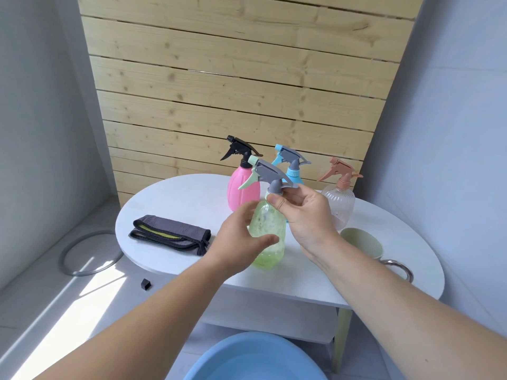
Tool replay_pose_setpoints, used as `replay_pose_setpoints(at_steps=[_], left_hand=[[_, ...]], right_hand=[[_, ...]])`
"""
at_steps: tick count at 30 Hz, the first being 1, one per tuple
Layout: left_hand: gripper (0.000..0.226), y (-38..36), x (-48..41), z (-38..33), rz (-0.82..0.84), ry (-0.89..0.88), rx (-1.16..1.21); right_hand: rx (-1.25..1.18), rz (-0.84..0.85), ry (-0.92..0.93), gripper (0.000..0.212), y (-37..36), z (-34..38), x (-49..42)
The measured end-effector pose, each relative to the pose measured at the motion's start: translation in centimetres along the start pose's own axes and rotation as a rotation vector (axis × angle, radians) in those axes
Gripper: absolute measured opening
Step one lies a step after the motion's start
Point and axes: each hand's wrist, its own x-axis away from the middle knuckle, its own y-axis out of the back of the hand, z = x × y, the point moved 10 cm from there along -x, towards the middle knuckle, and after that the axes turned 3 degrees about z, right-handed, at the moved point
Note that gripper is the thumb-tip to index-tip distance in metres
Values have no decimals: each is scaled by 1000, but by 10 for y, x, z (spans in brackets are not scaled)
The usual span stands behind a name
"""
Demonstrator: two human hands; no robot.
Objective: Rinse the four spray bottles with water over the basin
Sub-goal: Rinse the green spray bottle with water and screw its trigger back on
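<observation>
A green spray bottle [267,231] with a grey trigger head is held above the white table [175,196]. My right hand [304,215] pinches its neck just under the head. My left hand [241,237] curls round the bottle's body, thumb in front. Behind stand a pink bottle [242,187] with a black head, a blue bottle [295,175] partly hidden, and a clear ribbed bottle [340,204] with a peach head. A blue basin [219,360] holding water lies on the floor at the bottom edge.
A folded grey cloth [170,234] lies on the table's left side. A pale green cup [362,242] and a metal handle [397,267] sit at the right. On the floor lie a grey ring [68,259] and a small black cap [146,284].
</observation>
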Motion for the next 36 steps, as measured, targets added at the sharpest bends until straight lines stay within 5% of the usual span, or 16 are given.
replay_pose_setpoints(at_steps=[4, 9, 15, 19, 25, 29, 36], left_hand=[[67, 3, 2, 1, -95, 4, -73], [80, -9, -1, -1, 71, -2, 18], [59, 0, -2, -1, -64, -10, -3], [63, -13, -2, -4, 60, 15, 134], [61, -2, -3, -5, -89, 7, 61], [77, -14, -3, -7, 73, 52, 216], [62, -1, -3, -9, -34, 16, 50]], right_hand=[[10, -4, 9, 10, 2, 0, 0], [5, 27, 7, 15, 0, 3, 1], [-5, 17, -4, 13, 5, 2, 1], [-20, 33, -14, 15, 3, 4, 1], [-15, 36, -21, 14, 7, 2, 0], [-29, 50, -24, 17, 4, 3, 1], [-35, 40, -29, 16, 5, 3, 2]])
